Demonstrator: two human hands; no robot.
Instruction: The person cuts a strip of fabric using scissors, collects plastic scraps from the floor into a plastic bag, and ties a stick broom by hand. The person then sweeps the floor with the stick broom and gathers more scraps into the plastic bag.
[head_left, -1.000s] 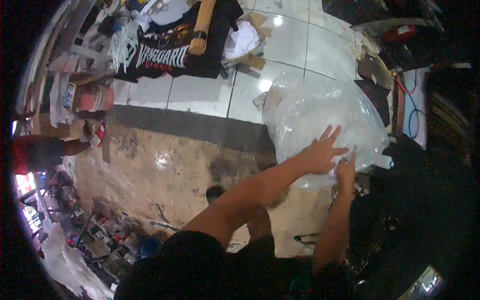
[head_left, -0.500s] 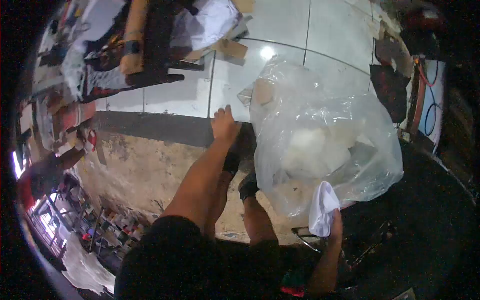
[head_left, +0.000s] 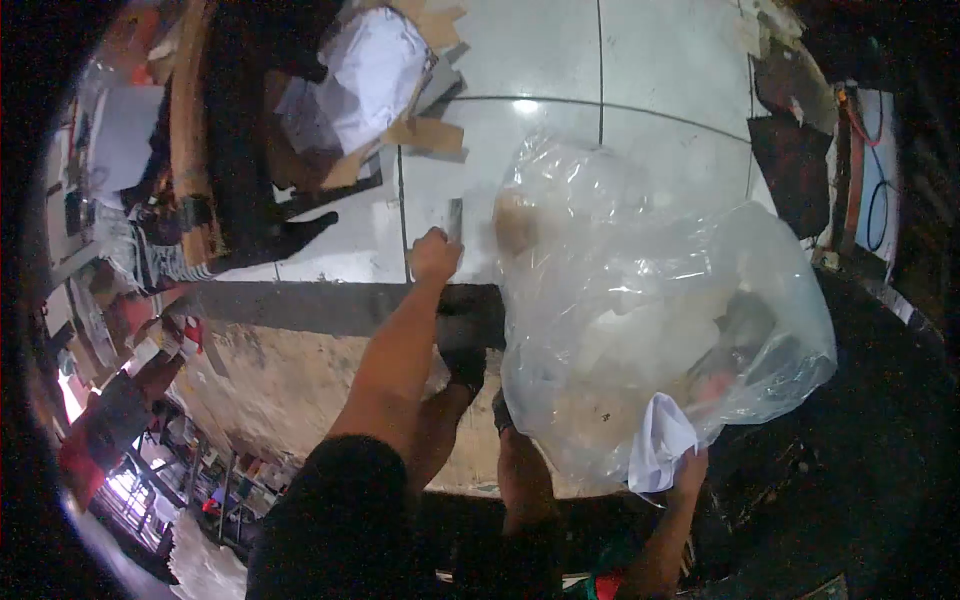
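My left hand (head_left: 435, 256) is closed around a short, flat grey strip (head_left: 455, 220) that stands up past the fingers, above the white tiled surface (head_left: 520, 60). I cannot make out its exact kind. To its right lies a large clear plastic bag (head_left: 600, 270) with pale, whitish contents that show only dimly through the film. At the bag's near corner, my right hand (head_left: 690, 470) grips a folded piece of white cloth (head_left: 662, 445). The cloth overlaps the bag's edge, and part of the fingers is hidden behind it.
Brown cardboard pieces (head_left: 432, 135) and a crumpled white bundle (head_left: 375, 75) lie at the upper left, near a long brown roll (head_left: 190, 130). Dark scraps (head_left: 790, 165) hang at the right edge. Another person's arm (head_left: 155, 375) shows at the far left.
My left hand has closed on the grey strip; half a second ago its fingers were spread near the bag. My right hand still holds the white cloth. The view has shifted slightly.
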